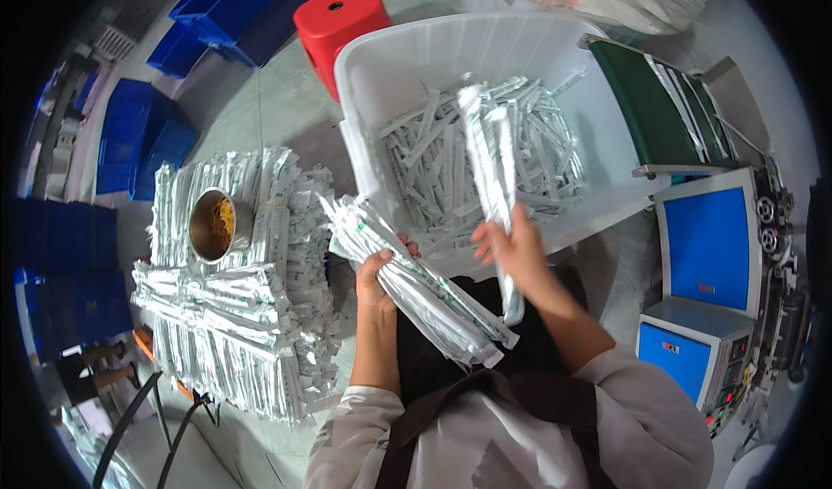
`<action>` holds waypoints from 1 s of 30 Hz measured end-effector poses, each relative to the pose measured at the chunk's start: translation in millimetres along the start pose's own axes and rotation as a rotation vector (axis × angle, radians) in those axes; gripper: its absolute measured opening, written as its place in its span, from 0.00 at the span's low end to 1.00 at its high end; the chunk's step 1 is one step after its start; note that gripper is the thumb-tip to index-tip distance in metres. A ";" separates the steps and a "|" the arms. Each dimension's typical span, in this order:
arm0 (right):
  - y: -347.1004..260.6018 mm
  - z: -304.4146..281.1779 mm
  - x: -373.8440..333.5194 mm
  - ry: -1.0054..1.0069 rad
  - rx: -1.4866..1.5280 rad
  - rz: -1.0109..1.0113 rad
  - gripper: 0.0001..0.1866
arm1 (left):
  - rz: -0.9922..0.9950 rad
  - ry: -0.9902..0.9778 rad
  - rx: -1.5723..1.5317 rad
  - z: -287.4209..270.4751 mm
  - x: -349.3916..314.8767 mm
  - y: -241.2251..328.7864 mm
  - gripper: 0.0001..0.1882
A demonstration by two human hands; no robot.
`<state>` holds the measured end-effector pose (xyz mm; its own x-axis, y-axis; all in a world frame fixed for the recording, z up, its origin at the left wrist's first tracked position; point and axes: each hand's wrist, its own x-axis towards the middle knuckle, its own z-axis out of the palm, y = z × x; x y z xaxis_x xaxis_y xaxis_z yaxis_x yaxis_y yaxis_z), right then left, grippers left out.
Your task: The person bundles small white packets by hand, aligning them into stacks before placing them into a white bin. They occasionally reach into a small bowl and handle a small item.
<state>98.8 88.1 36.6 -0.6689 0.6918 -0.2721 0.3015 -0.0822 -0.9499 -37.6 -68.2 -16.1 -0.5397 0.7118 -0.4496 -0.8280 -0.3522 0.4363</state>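
Observation:
My left hand [377,283] is closed round a thick bundle of long, slim plastic-wrapped packets [420,290], white and silvery with green print, slanting across my lap. In my right hand [511,244] is a smaller bunch of the same packets [490,155], standing nearly upright over the near side of a large white bin [451,45]; motion smears these fingers a little. Many loose packets [433,155] lie jumbled inside the bin. What is inside the wrappers cannot be made out.
Stacked packet bundles [217,316] at left carry a metal bowl [208,237] of yellowish bands. A red stool [338,21] stands behind the bin. At right, a green conveyor belt [646,99] with packets reaches the bin beside a blue-panelled machine [706,246]. Blue crates [139,138] line the far left.

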 end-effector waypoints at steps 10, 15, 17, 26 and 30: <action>7.7 43.6 -61.4 -0.898 0.352 0.401 0.43 | -0.194 -0.315 -0.162 7.5 -11.3 -5.4 0.38; 5.4 50.4 -64.6 -0.997 0.555 0.842 0.35 | -0.251 -0.418 -0.238 14.0 -37.1 1.3 0.39; -0.9 55.9 -46.7 -1.102 0.296 0.730 0.35 | -0.186 -0.451 -0.175 -1.2 -32.9 11.3 0.37; -131.9 153.6 25.1 -0.925 -0.491 -0.802 0.13 | -0.161 -0.532 -0.005 -12.9 -54.9 32.7 0.27; -115.8 178.5 21.5 -1.219 -0.401 -0.744 0.07 | -0.210 -0.573 -0.410 -26.4 -79.6 33.3 0.43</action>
<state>-71.7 -15.5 113.3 -0.8330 -0.5450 0.0949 -0.3299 0.3516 -0.8761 -26.2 -152.6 13.7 -0.2922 0.9557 0.0353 -0.9562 -0.2927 0.0083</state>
